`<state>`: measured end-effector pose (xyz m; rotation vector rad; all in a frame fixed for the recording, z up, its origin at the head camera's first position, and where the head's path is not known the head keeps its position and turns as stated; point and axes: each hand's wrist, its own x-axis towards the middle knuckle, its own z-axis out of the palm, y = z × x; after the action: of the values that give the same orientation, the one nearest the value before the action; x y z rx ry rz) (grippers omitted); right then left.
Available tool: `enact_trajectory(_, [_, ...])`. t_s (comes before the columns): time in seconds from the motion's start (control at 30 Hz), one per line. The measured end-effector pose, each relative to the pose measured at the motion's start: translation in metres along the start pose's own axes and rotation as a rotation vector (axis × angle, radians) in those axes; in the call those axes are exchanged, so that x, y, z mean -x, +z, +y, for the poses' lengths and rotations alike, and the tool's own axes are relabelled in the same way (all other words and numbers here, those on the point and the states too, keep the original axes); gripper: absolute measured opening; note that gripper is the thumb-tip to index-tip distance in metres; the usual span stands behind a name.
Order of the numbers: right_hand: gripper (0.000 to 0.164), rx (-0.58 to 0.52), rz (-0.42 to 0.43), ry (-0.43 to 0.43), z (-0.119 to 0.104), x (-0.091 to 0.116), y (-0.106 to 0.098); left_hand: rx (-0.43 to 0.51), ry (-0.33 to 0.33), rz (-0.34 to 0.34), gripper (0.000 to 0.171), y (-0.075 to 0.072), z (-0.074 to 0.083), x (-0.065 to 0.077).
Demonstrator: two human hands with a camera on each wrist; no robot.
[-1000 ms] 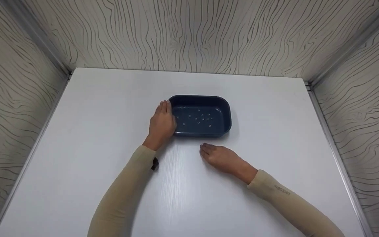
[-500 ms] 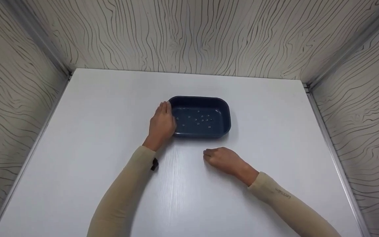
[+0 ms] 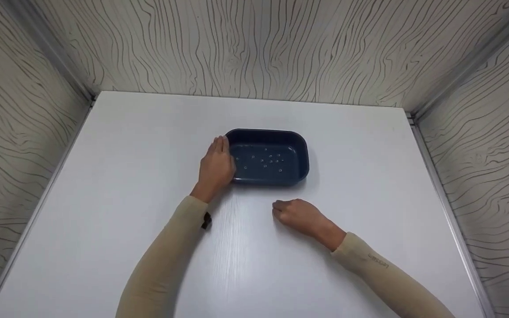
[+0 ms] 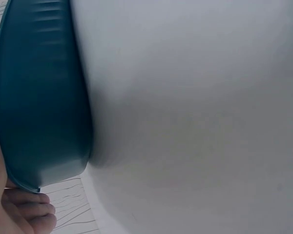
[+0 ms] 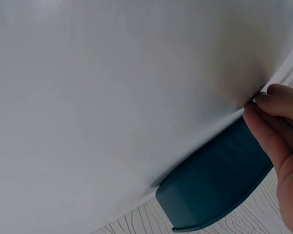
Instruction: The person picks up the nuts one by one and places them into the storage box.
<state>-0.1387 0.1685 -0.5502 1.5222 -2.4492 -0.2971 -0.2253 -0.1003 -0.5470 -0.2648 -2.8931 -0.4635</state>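
A dark blue-green rectangular basin (image 3: 268,180) with rounded corners stands on the white table in the head view. Several tiny ring-like pieces (image 3: 271,161) lie scattered on its floor. My left hand (image 3: 217,167) holds the basin's left end at the rim; in the left wrist view its fingertips (image 4: 41,213) show just past the basin's corner. In front of the basin, low over the table, is my right hand (image 3: 298,215). Its thumb and finger pinch a tiny piece (image 5: 254,100), mostly hidden, with a bright glint; the right wrist view shows this near the tabletop.
The white table (image 3: 139,141) spreads around the basin on all sides. Wood-grain patterned panels (image 3: 254,48) rise behind it and at left and right, with grey metal posts at the corners. Beige sleeves (image 3: 161,260) cover both forearms.
My right hand has drawn slightly back from the basin, toward me and to the right, and its fingers have curled in more. The left hand and the basin have stayed nearly still.
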Motion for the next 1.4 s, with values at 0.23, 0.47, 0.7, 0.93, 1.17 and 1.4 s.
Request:
enact_trajectory(0.23, [0.027, 0.024, 0.029, -0.019, -0.001, 0.003, 0.002, 0.008, -0.002, 0.009, 0.057, 0.001, -0.001, 0.002])
enact_trajectory(0.47, [0.026, 0.006, 0.031, -0.019, -0.001, 0.003, 0.003, 0.012, -0.016, -0.008, 0.059, 0.001, -0.001, 0.002])
enact_trajectory(0.7, [0.026, -0.034, 0.053, -0.009, 0.000, 0.007, 0.005, 0.001, -0.007, -0.043, 0.059, 0.001, 0.001, 0.001])
enact_trajectory(0.93, [0.026, -0.075, 0.121, -0.004, 0.010, 0.011, 0.005, 0.025, -0.029, -0.037, 0.058, 0.000, 0.000, 0.000])
enact_trajectory(1.17, [0.024, -0.269, 0.146, 0.066, 0.017, 0.014, 0.003, 0.025, -0.024, -0.034, 0.058, -0.001, -0.001, -0.001])
enact_trajectory(1.4, [0.029, -0.560, 0.180, 0.139, 0.018, 0.009, -0.004, 0.031, -0.034, -0.035, 0.059, 0.001, -0.001, 0.000])
